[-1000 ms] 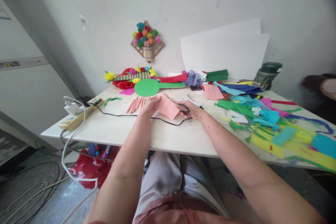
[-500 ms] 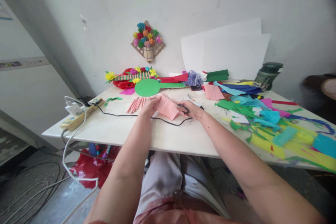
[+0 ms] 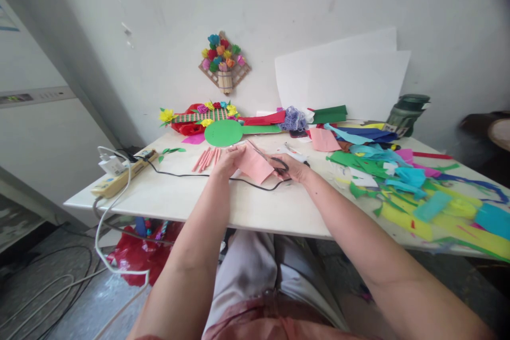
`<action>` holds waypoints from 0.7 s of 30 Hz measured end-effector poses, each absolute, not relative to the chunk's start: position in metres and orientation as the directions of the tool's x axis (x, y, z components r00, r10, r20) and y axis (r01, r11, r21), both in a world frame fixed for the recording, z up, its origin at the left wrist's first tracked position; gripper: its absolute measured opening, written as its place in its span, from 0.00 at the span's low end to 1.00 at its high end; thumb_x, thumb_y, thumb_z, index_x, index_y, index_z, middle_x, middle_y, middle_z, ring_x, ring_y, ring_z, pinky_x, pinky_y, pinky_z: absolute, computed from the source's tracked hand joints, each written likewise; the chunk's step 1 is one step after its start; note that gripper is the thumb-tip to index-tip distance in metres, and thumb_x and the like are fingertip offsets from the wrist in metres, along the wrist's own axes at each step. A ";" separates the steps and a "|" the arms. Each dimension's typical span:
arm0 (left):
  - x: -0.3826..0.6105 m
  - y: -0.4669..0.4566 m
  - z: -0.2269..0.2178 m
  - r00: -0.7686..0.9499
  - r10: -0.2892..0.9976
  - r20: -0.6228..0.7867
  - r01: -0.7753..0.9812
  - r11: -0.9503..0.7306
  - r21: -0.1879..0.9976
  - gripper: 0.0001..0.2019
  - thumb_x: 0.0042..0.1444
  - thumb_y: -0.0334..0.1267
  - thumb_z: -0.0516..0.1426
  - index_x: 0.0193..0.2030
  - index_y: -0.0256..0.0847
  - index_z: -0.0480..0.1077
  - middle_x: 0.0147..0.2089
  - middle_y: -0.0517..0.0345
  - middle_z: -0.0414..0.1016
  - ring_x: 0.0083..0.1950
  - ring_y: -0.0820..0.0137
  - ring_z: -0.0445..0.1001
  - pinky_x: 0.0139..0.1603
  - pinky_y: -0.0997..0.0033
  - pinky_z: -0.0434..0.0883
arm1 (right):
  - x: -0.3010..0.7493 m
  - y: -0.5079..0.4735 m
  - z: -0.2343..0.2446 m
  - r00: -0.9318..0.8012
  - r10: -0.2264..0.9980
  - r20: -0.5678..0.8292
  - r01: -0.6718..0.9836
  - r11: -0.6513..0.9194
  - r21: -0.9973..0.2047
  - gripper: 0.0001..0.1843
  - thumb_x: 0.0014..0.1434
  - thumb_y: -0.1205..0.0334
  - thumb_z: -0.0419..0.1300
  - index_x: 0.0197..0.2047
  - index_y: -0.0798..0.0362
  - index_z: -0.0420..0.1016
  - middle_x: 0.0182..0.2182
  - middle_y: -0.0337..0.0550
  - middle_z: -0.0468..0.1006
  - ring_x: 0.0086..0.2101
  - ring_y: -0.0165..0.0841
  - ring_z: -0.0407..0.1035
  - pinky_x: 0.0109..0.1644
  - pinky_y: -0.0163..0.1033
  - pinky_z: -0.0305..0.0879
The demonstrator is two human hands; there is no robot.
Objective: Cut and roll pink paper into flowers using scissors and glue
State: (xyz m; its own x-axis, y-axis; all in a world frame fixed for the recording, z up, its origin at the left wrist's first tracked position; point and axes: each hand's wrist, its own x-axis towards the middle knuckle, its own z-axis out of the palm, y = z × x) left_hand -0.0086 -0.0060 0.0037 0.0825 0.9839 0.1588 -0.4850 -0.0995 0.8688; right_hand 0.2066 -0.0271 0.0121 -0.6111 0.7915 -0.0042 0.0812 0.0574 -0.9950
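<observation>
My left hand [image 3: 228, 162] pinches the left edge of a pink sheet of crepe paper [image 3: 255, 166] above the white table. Scissors [image 3: 280, 165] with dark handles are in my right hand [image 3: 294, 168], fingers wrapped round the loops. Their blades point up and left and lie along the sheet's upper edge; whether they bite into the paper is too small to tell. Beside my left hand lie several thin pink paper rolls [image 3: 205, 159]. Behind the sheet rests a round green paddle shape [image 3: 223, 133] with a long green handle.
Crepe paper scraps [image 3: 414, 180] cover the table's right side, with a dark green bottle [image 3: 407, 115] behind them. A power strip [image 3: 124, 174] sits at the left edge. Its black cable [image 3: 179, 175] crosses under my hands. A flower-decorated rack [image 3: 203, 116] lies at the back.
The scissors have shifted slightly, and their blades now show more along the sheet's top edge. The pink sheet lies a little flatter toward me. Both hands keep their hold.
</observation>
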 end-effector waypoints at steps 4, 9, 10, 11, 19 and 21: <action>-0.008 -0.005 0.002 0.139 0.976 0.165 -0.469 -0.082 0.879 0.12 0.37 0.37 0.68 0.26 0.34 0.73 0.24 0.58 0.74 0.25 0.75 0.71 0.28 0.75 0.66 | 0.205 -0.027 0.012 -0.595 0.804 -0.004 0.078 0.052 -0.996 0.21 0.46 0.45 0.63 0.29 0.54 0.62 0.16 0.31 0.62 0.15 0.22 0.56 0.15 0.26 0.51; -0.008 -0.002 -0.002 0.152 0.974 0.170 -0.443 -0.087 0.892 0.12 0.38 0.38 0.67 0.29 0.34 0.74 0.26 0.57 0.75 0.27 0.73 0.72 0.31 0.73 0.67 | 0.203 -0.028 0.013 -0.585 0.811 0.021 0.067 0.075 -0.995 0.20 0.46 0.47 0.64 0.28 0.54 0.62 0.16 0.30 0.60 0.15 0.21 0.55 0.15 0.26 0.51; -0.008 -0.001 -0.002 0.155 0.973 0.172 -0.441 -0.088 0.893 0.12 0.38 0.38 0.67 0.30 0.34 0.74 0.26 0.56 0.75 0.27 0.72 0.72 0.31 0.73 0.67 | 0.203 -0.028 0.013 -0.584 0.811 0.023 0.070 0.078 -0.995 0.20 0.46 0.47 0.63 0.28 0.54 0.62 0.16 0.30 0.60 0.14 0.21 0.55 0.14 0.26 0.50; -0.008 -0.001 -0.003 0.158 0.972 0.174 -0.441 -0.088 0.893 0.12 0.39 0.38 0.67 0.30 0.34 0.74 0.26 0.56 0.75 0.27 0.72 0.72 0.32 0.72 0.67 | 0.203 -0.027 0.013 -0.583 0.812 0.024 0.074 0.082 -0.994 0.20 0.46 0.47 0.63 0.28 0.54 0.62 0.15 0.30 0.60 0.14 0.21 0.55 0.14 0.26 0.50; -0.009 0.001 -0.004 0.157 0.972 0.176 -0.462 -0.085 0.883 0.12 0.38 0.38 0.68 0.30 0.34 0.74 0.24 0.59 0.73 0.25 0.75 0.70 0.30 0.74 0.67 | 0.203 -0.021 0.008 -0.581 0.812 0.052 0.080 0.120 -0.990 0.16 0.48 0.50 0.62 0.28 0.53 0.63 0.15 0.31 0.61 0.13 0.22 0.54 0.13 0.28 0.46; -0.009 0.001 -0.004 0.151 0.973 0.175 -0.467 -0.086 0.880 0.12 0.38 0.38 0.68 0.29 0.34 0.74 0.25 0.59 0.73 0.26 0.75 0.71 0.30 0.75 0.68 | 0.203 -0.019 0.006 -0.576 0.816 0.051 0.082 0.120 -0.989 0.15 0.48 0.52 0.62 0.28 0.53 0.63 0.15 0.31 0.62 0.13 0.22 0.54 0.13 0.28 0.46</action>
